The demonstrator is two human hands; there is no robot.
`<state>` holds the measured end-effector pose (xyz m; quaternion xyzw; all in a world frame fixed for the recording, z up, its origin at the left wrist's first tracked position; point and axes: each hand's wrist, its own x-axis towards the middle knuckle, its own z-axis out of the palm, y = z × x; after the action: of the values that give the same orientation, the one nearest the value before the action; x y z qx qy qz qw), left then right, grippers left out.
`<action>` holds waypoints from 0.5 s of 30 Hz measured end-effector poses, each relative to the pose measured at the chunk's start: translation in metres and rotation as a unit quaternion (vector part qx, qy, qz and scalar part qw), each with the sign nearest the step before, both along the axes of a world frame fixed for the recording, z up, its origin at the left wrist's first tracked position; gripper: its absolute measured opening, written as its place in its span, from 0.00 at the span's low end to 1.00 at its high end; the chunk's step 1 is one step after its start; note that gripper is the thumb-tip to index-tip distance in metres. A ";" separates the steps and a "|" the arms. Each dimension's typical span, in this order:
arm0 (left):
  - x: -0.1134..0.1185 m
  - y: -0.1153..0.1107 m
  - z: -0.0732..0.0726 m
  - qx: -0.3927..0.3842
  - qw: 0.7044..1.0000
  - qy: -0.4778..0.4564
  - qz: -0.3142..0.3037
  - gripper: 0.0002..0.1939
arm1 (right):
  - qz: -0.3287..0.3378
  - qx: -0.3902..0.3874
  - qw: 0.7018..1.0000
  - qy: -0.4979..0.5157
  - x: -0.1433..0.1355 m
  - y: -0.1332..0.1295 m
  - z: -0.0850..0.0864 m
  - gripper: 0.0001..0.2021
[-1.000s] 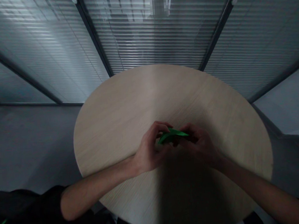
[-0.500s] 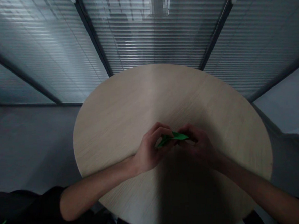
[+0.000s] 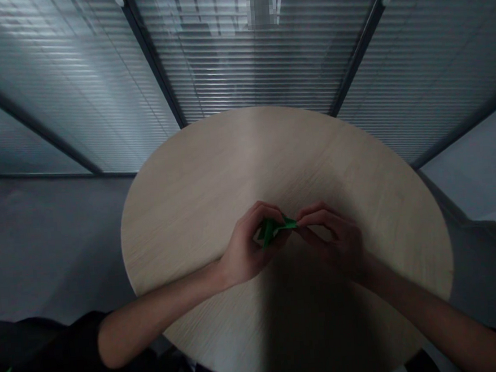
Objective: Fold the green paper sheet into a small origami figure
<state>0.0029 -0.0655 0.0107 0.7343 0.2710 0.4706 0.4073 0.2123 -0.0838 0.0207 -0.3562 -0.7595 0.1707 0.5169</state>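
Note:
A small green folded piece [image 3: 270, 231], which looks like paper, is held above the middle of the round table. Around its left part my left hand [image 3: 250, 245] is closed, thumb below and fingers curled over the top. My right hand [image 3: 339, 239] pinches the right tip of the piece between thumb and fingertips, with a gap between the thumb and the curved fingers. The fine folds are too dark and small to make out.
The round light wooden table [image 3: 197, 184] stands before glass panels with blinds [image 3: 240, 67]. Dark frame posts rise behind it. A shadow falls across the table's near part.
My right hand has shifted slightly right and now grips only the tip of the green piece. More of the folded part shows inside my left hand.

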 end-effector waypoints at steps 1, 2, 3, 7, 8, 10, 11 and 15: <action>0.000 0.000 0.000 -0.022 1.000 -0.003 -0.008 0.08 | -0.001 -0.001 1.000 0.004 0.000 0.000 0.000 0.07; 0.001 -0.001 -0.001 -0.040 0.999 -0.005 -0.013 0.07 | -0.002 -0.003 1.000 0.005 0.000 -0.001 0.000 0.07; 0.001 -0.001 0.000 -0.054 0.998 -0.009 -0.014 0.07 | -0.003 -0.005 1.000 0.006 0.000 -0.001 0.000 0.07; 0.002 -0.002 0.002 -0.065 0.998 -0.024 -0.003 0.05 | -0.006 -0.018 1.000 0.006 0.000 -0.001 -0.001 0.07; 0.002 -0.002 0.003 -0.064 0.998 -0.026 0.000 0.05 | -0.005 -0.019 1.000 0.006 0.000 -0.001 -0.001 0.07; 0.002 -0.002 0.003 -0.061 0.998 -0.032 0.007 0.05 | -0.002 -0.018 1.000 0.003 0.001 0.000 -0.001 0.07; 0.002 -0.002 0.003 -0.058 0.998 -0.035 0.011 0.06 | 0.000 -0.017 1.000 0.001 0.001 0.000 -0.001 0.07; 0.002 0.000 0.001 -0.048 0.997 -0.057 0.015 0.06 | 0.003 -0.025 1.000 0.001 0.001 0.000 0.001 0.07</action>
<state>0.0049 -0.0658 0.0117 0.6817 0.2802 0.5041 0.4501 0.2135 -0.0835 0.0216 -0.3668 -0.7552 0.1917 0.5083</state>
